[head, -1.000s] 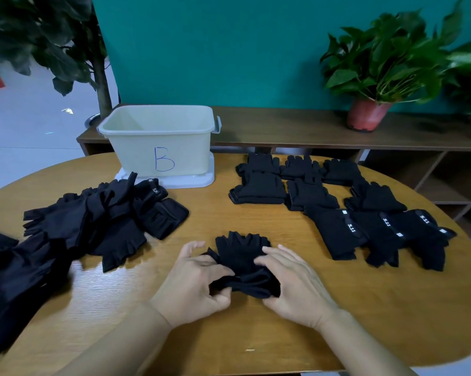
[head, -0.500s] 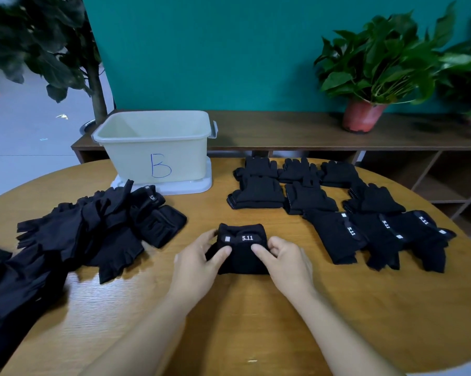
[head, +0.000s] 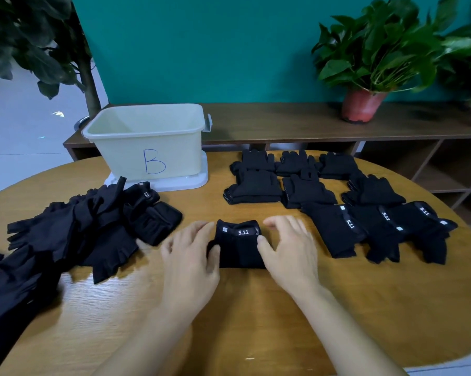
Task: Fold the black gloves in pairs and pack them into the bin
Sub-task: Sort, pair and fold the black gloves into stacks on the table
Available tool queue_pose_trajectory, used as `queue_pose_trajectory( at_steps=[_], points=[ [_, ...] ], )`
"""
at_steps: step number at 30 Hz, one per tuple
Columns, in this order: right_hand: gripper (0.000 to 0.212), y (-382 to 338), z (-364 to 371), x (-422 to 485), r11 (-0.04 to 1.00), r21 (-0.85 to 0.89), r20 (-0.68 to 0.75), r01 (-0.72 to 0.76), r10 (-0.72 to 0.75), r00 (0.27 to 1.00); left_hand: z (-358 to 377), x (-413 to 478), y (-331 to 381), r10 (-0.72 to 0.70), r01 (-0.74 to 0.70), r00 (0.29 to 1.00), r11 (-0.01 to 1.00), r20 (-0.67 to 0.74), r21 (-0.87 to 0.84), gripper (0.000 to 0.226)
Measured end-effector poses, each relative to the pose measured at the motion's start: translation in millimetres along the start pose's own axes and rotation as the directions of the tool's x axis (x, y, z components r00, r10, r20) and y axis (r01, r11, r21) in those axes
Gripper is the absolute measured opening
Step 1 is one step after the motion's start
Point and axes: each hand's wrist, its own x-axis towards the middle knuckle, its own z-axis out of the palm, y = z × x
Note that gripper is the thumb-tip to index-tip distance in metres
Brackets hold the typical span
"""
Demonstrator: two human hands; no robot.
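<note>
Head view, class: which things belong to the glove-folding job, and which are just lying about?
Job: folded pair at centre; heap of loose gloves; laid-out pairs; bin marked B.
Lying about: potted plant; wooden shelf; leafy tree.

Folded pair (head: 239, 246): compact black rectangle, "5.11" label on top, near centre.
Loose gloves (head: 74, 234): jumbled black heap, left.
Finished pairs (head: 337, 202): folded, in rows, right.
Bin (head: 147, 156): pale, open, marked "B", far left, upright.
</note>
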Motion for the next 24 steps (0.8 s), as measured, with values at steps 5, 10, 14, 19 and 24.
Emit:
queue_pose_trajectory(
  at_steps=[5, 10, 14, 19, 24],
  points=[
    [0.026, 13, 22, 0, 0.886, -0.132, 0.272, 0.444, -0.398, 0.876, 5, -19, 27, -0.043, -0.05, 0.909, 0.976, 0.414, 0.212, 0.056],
    [0.023, 23, 22, -14, 0.856, -0.227, 0.277, 0.465, -0.401, 0.873, 11, -32, 35, -0.133, -0.098, 0.82, 0.926, 0.557, 0.365, 0.078],
    [0.032, 31, 10, -32, 0.871, -0.315, 0.213, 0.378, -0.323, 0.922, 25, -21, 34, -0.068, -0.149, 0.788, 0.943, 0.613, 0.296, 0.098],
    [0.039, 54, -7, -47, 0.878, -0.399, 0.137, 0.264, -0.228, 0.964, 51, 2, 44, 0.096, -0.261, 0.755, 0.952, 0.649, 0.162, 0.092],
    [0.042, 84, -14, -34, 0.853, -0.454, 0.132, 0.259, -0.223, 0.966, 82, 32, 49, 0.209, -0.35, 0.736, 0.932, 0.644, 0.098, 0.088]
  ],
)
